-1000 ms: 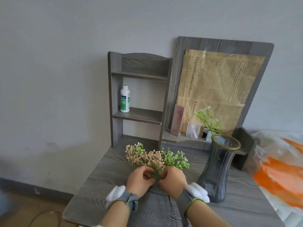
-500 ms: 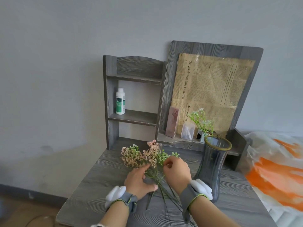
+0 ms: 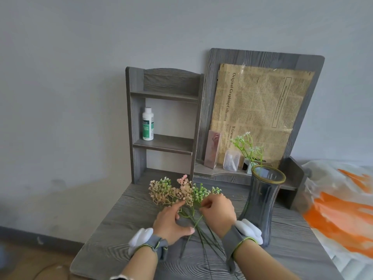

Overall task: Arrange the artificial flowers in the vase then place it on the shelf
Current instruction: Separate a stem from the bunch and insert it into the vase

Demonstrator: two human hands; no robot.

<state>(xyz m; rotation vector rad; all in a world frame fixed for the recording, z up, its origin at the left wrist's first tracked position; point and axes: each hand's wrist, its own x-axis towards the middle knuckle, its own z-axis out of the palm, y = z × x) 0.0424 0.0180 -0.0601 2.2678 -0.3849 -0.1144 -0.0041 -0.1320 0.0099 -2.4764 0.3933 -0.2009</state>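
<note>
A bunch of artificial flowers, beige, pink and green, lies on the grey table with its thin stems running toward me. My left hand rests on the stems, fingers spread, forefinger touching the blooms. My right hand pinches one green stem from the bunch. To the right stands a dark glass vase with a gold rim, holding one green sprig. The grey shelf unit stands at the back of the table.
A white and green bottle stands on the shelf's middle board. A board with newspaper-print paper leans behind a low ledge with a pink box and a clear pouch. An orange and white plastic sheet lies at the right.
My hands have parted from a joint grip on the bunch. The left now lies flat on the stems and the right has picked out a single stem. The stems have fanned out.
</note>
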